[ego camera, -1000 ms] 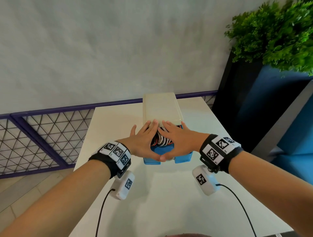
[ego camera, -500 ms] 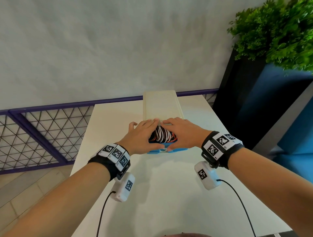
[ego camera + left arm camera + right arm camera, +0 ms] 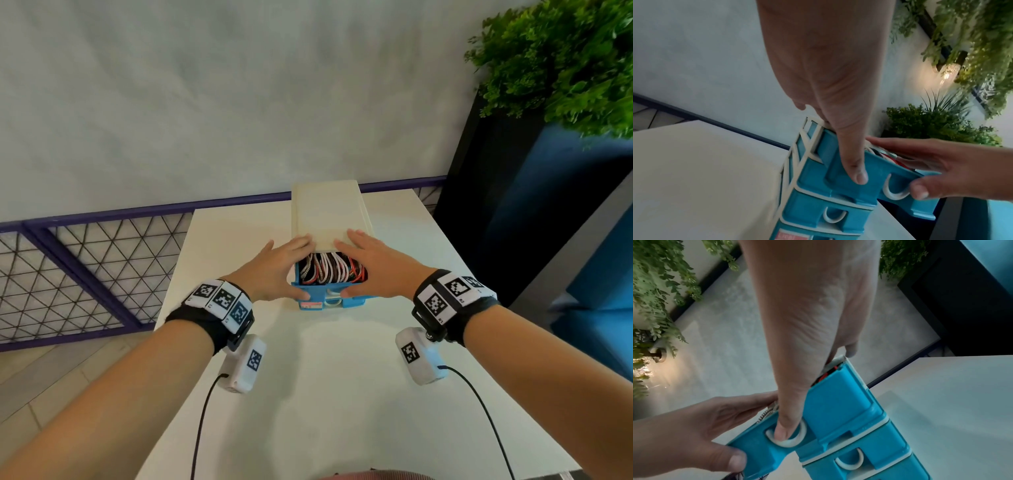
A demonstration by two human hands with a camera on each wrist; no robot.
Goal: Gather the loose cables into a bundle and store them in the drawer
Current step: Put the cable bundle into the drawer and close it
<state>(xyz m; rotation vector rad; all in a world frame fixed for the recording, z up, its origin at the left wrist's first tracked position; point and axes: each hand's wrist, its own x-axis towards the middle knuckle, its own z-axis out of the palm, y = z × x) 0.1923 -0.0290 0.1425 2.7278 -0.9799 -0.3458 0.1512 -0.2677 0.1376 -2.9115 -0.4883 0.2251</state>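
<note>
A small drawer unit with a cream top [image 3: 329, 212] stands at the far middle of the white table [image 3: 308, 394]. Its blue top drawer [image 3: 327, 294] [image 3: 838, 186] [image 3: 838, 402] is partly out, with a bundle of white, red and black cables [image 3: 329, 269] [image 3: 885, 155] [image 3: 824, 378] lying inside. My left hand [image 3: 274, 274] [image 3: 828, 81] lies along the drawer's left side, fingers straight, its thumb on the blue front. My right hand [image 3: 373, 270] [image 3: 807, 321] lies along the right side, its thumb in the drawer's white handle [image 3: 795, 439].
Below the top drawer, lower blue drawers [image 3: 818, 216] [image 3: 869, 456] sit shut. A purple mesh railing [image 3: 85, 267] runs beyond the table's left and far edges. A dark planter with a green plant [image 3: 561, 58] stands at the right. Wrist camera leads [image 3: 202, 428] hang over the near table.
The drawer has slid further into the unit. Both hands have moved apart from on top of the cables to the drawer's sides, so the bundle now shows.
</note>
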